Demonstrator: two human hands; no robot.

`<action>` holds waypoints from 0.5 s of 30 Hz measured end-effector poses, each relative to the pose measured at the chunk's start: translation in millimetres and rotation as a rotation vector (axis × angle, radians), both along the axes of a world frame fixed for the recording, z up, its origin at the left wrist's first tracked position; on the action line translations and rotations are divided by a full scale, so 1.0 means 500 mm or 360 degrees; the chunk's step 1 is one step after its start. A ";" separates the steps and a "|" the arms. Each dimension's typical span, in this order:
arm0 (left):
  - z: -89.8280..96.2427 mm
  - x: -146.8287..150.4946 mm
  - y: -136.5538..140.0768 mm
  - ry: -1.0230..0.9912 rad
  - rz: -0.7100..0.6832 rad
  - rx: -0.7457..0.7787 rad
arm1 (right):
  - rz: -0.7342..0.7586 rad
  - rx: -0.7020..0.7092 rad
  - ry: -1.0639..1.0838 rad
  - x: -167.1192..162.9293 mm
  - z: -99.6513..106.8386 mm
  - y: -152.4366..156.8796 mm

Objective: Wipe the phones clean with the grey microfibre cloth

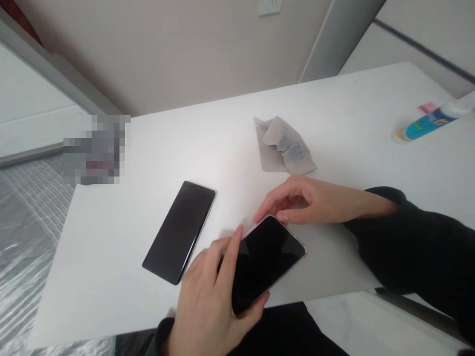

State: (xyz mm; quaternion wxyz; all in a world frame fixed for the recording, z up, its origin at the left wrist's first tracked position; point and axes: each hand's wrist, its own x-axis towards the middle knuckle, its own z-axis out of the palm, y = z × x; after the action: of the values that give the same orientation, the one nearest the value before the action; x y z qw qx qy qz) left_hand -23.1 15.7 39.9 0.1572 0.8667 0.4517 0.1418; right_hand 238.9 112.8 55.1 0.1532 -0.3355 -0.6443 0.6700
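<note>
A black-screened smartphone (264,262) with a pale, clear-looking rim lies tilted near the table's front edge, screen up. My left hand (215,291) wraps around its lower left end, fingers along the upper side and thumb on the near side. At the phone's far corner, my right hand (300,200) pinches the edge with bent fingers and thumb; part of those fingertips is hidden. To the left of my left hand lies a second dark smartphone (179,232), flat with its screen up. Beyond my right hand sits a crumpled grey cloth (285,146) with blue print.
A white table (111,257) stands against a beige wall. On its right are a blue and white bottle (426,123) and a small pink item (427,107). A blurred-out object (100,153) is at the left rear edge.
</note>
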 end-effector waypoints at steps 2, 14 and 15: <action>0.003 0.000 0.000 0.0007 -0.0003 -0.0005 | -0.0018 0.0005 0.0022 -0.002 -0.001 -0.001; 0.006 -0.005 0.001 -0.0047 -0.0035 -0.0027 | 0.0045 -0.0033 0.0052 0.004 0.002 -0.001; 0.007 -0.005 0.001 -0.0050 -0.0039 -0.0032 | 0.0055 -0.0036 0.0035 0.004 0.002 -0.001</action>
State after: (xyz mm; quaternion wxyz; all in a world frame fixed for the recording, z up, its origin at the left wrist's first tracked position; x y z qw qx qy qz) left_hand -25.4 16.2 43.2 0.1746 0.8682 0.4399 0.1490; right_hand 240.7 112.1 56.3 0.1450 -0.3187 -0.6406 0.6834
